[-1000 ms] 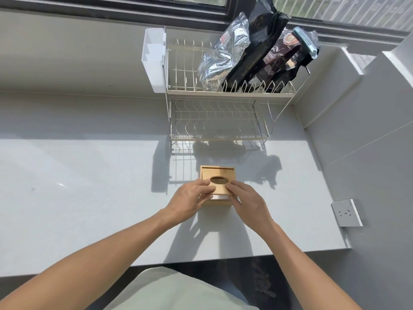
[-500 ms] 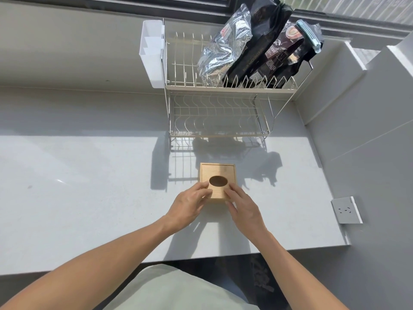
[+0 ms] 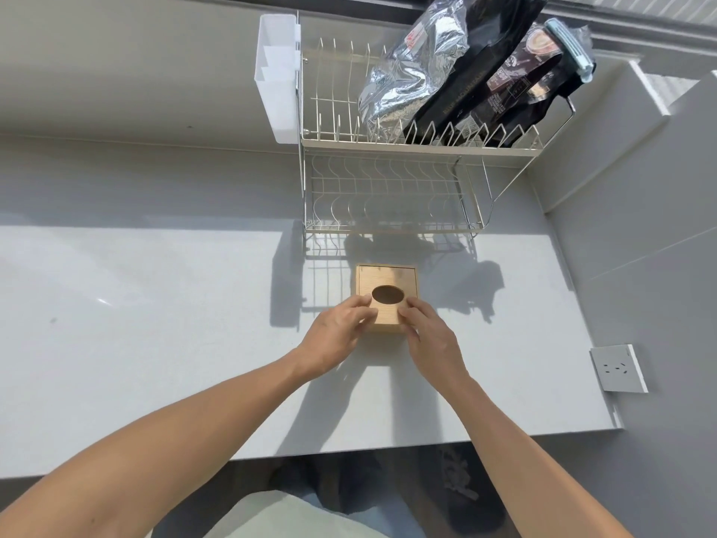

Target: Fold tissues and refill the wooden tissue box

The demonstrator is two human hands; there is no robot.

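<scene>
Both hands, left hand (image 3: 336, 331) and right hand (image 3: 426, 331), pinch the near corners of the wooden tissue box's (image 3: 387, 279) sliding lid (image 3: 384, 316) (oval slot just beyond the fingertips).

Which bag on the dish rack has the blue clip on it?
The rightmost dark bag, with the picture label; the silver foil bag and black bag show none.

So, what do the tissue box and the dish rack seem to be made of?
The tissue box looks like light wood with a matte finish: pale tan with faint grain. The dish rack appears to be thin metal wire, pale and slightly glossy; a coating is possible.
</scene>
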